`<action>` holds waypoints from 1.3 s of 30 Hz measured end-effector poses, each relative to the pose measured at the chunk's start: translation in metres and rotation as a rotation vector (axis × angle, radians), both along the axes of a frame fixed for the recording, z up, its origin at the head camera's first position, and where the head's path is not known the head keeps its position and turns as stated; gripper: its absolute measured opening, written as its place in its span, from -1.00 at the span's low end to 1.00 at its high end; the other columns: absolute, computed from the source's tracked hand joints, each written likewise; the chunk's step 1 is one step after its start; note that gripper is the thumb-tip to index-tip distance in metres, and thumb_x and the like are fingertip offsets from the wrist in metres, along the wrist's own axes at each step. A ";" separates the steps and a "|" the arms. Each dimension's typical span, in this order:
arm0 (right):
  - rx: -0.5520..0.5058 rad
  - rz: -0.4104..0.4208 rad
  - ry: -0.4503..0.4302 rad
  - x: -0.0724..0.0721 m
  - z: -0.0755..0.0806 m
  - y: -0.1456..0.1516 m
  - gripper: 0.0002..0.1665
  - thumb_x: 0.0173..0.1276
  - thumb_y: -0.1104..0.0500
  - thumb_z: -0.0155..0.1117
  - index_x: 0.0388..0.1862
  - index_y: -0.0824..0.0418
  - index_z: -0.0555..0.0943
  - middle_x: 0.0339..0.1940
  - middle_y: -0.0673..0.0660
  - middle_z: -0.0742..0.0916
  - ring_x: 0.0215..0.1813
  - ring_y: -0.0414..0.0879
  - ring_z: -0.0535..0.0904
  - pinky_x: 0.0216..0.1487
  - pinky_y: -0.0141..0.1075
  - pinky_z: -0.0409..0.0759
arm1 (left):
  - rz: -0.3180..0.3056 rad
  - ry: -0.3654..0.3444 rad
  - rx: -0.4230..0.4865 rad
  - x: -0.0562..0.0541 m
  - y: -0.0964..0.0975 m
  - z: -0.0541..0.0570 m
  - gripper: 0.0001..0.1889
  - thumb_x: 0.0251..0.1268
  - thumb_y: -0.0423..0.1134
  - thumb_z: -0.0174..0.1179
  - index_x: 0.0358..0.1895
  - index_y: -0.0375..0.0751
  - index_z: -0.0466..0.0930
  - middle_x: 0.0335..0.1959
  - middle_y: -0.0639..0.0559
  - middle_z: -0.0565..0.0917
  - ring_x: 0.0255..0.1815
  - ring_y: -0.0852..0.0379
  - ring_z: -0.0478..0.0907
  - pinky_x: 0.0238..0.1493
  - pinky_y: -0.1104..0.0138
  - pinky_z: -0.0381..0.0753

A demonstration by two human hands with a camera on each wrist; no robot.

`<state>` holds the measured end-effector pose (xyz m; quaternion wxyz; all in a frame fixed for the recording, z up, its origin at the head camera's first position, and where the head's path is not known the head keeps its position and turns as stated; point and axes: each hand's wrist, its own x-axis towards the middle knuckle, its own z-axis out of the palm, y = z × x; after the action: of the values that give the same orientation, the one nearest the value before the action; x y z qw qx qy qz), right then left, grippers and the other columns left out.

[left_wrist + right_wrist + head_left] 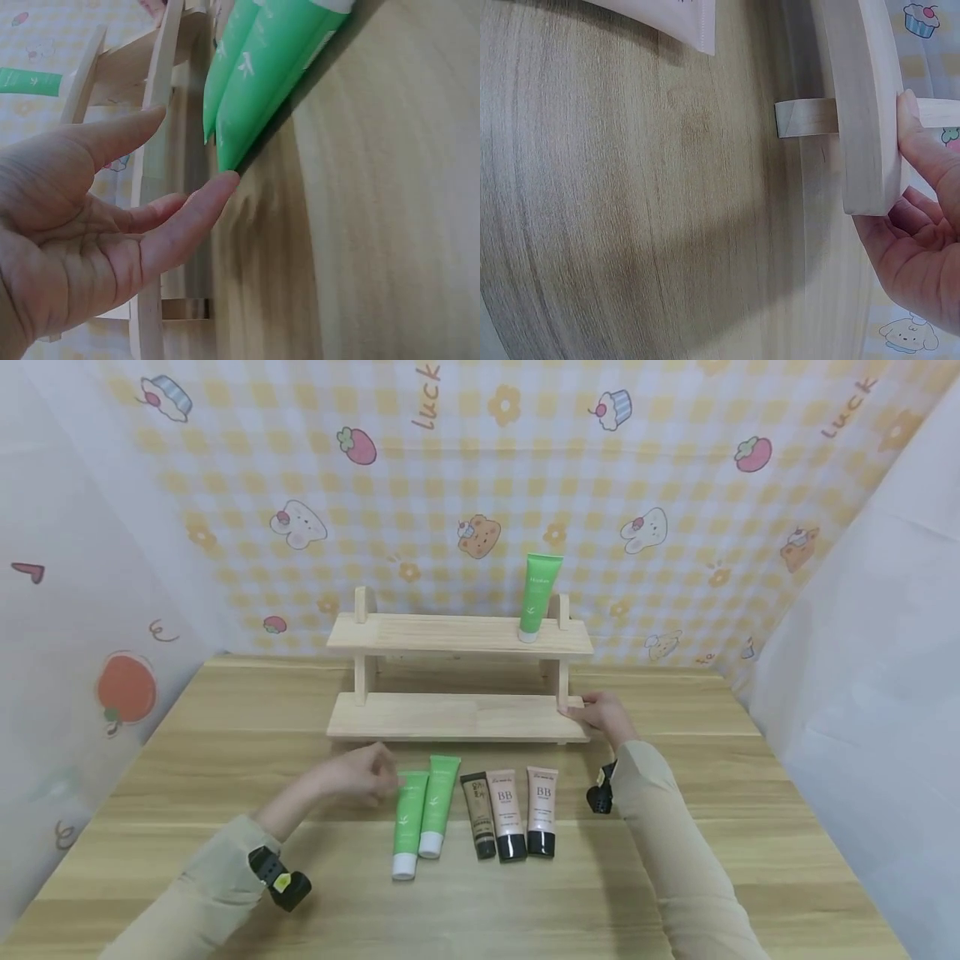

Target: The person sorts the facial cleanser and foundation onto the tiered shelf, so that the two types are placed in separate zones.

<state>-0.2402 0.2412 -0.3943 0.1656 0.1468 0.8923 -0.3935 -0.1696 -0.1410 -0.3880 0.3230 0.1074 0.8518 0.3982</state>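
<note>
My left hand (367,777) is beside the flat end of a green squeeze tube (409,818) lying on the table. In the left wrist view its thumb and fingers (187,225) are spread apart, and one fingertip meets the tube's tip; whether it presses cannot be told. A second green tube (442,797) lies alongside. My right hand (606,717) grips the right end of the wooden shelf's lower board (420,717), thumb on top and fingers underneath (907,217). Another green tube (539,593) stands cap-down on the upper board (442,633), near its right end.
Right of the green tubes lie a gold-brown tube (477,810) with a black cap and two pink BB cream tubes (506,806), caps toward me. The two-tier shelf stands behind them on the wooden table (247,718). A checked cloth (420,510) hangs at the back.
</note>
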 end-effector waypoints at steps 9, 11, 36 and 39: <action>0.013 0.001 -0.010 -0.002 -0.001 -0.001 -0.12 0.22 -0.10 0.23 0.32 0.43 0.20 0.33 0.38 0.33 0.35 0.21 0.24 0.37 -0.04 0.25 | -0.022 -0.029 0.017 0.014 0.000 -0.013 -0.63 0.13 -0.13 0.23 -0.25 -0.38 0.35 -0.46 -0.06 0.46 -0.48 0.12 0.47 -0.45 0.35 0.58; 0.006 0.001 -0.014 -0.003 -0.001 0.001 -0.11 0.22 -0.10 0.22 0.33 0.43 0.18 0.34 0.38 0.32 0.35 0.21 0.24 0.38 -0.04 0.24 | -0.047 -0.012 0.015 0.015 0.001 -0.016 -0.67 0.13 -0.10 0.23 -0.38 -0.30 0.34 -0.57 0.01 0.43 -0.56 0.16 0.42 -0.52 0.39 0.48; -0.012 0.006 -0.019 -0.001 0.003 0.002 -0.10 0.23 -0.09 0.21 0.34 0.43 0.16 0.36 0.38 0.30 0.36 0.19 0.23 0.38 -0.05 0.23 | 0.107 0.022 -0.151 0.020 0.030 -0.029 -0.71 -0.04 -0.19 0.34 -0.53 -0.27 0.41 -0.56 -0.03 0.54 -0.54 0.14 0.49 -0.51 0.42 0.51; -0.014 0.008 -0.014 -0.001 0.001 0.001 -0.12 0.23 -0.07 0.22 0.33 0.44 0.17 0.34 0.39 0.31 0.35 0.18 0.26 0.37 -0.06 0.26 | 0.119 0.011 -0.138 0.022 0.029 -0.029 -0.72 -0.03 -0.22 0.33 -0.51 -0.28 0.41 -0.53 -0.04 0.54 -0.53 0.14 0.51 -0.48 0.40 0.56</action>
<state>-0.2414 0.2423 -0.3930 0.1744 0.1445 0.8890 -0.3981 -0.1474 -0.1117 -0.4172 0.3008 0.0364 0.8838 0.3566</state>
